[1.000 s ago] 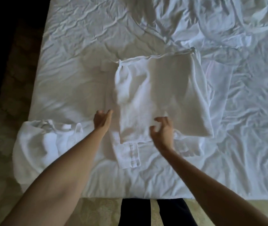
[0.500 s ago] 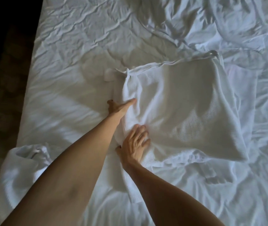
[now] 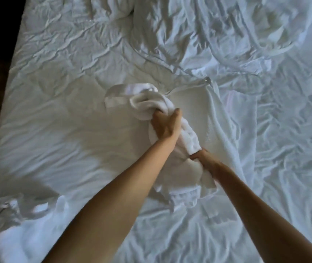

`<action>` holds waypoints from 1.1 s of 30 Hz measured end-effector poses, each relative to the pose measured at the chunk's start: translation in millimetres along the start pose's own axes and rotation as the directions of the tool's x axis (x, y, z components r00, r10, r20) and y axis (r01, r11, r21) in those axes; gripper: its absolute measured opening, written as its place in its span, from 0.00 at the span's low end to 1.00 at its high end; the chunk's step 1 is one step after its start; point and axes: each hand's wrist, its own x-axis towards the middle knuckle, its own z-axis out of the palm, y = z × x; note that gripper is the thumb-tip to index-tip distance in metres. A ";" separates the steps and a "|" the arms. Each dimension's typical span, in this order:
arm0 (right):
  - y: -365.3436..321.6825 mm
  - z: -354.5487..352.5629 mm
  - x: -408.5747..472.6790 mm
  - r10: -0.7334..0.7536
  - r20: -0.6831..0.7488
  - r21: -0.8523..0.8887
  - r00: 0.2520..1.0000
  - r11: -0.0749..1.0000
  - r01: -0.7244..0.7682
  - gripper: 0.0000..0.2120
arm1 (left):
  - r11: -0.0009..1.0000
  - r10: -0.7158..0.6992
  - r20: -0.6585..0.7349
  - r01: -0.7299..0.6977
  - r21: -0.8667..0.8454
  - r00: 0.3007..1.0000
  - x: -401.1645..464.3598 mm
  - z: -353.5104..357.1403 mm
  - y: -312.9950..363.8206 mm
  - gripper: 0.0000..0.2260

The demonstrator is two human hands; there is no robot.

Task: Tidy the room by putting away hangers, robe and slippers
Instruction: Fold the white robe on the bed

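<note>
Both arms reach out over the bed point(image 3: 60, 118), whose white sheet lies rumpled and creased all across. In the middle of it is the robe point(image 3: 221, 133), white with a waffle weave, partly flat on the sheet and partly gathered into a thick roll. The left hand point(image 3: 165, 126) has its grip closed round the far part of that roll, thumb on one side and fingers tucked under the bunched cloth, which bulges out beyond the knuckles toward the head of the bed. The right hand point(image 3: 203, 158) grips the near end of the same roll, fingers curled into the fabric just beside the left wrist, so the twisted length of robe runs straight from one grip to the other. The rest of the robe spreads to the right of both hands, its edge trailing down past the right forearm, and a loose flap hangs below the right hand onto the sheet. A flat band of the robe's cloth loops out to the left of the bunch. At the near left corner of the bed sits a second heap of white cloth point(image 3: 12, 228), well apart from the hands.
</note>
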 end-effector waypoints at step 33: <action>-99.9 -164.9 163.4 0.015 0.481 -0.373 0.877 0.909 0.189 0.15 | 0.931 -0.318 0.574 0.133 0.340 0.755 72.3 38.6 -60.4 0.25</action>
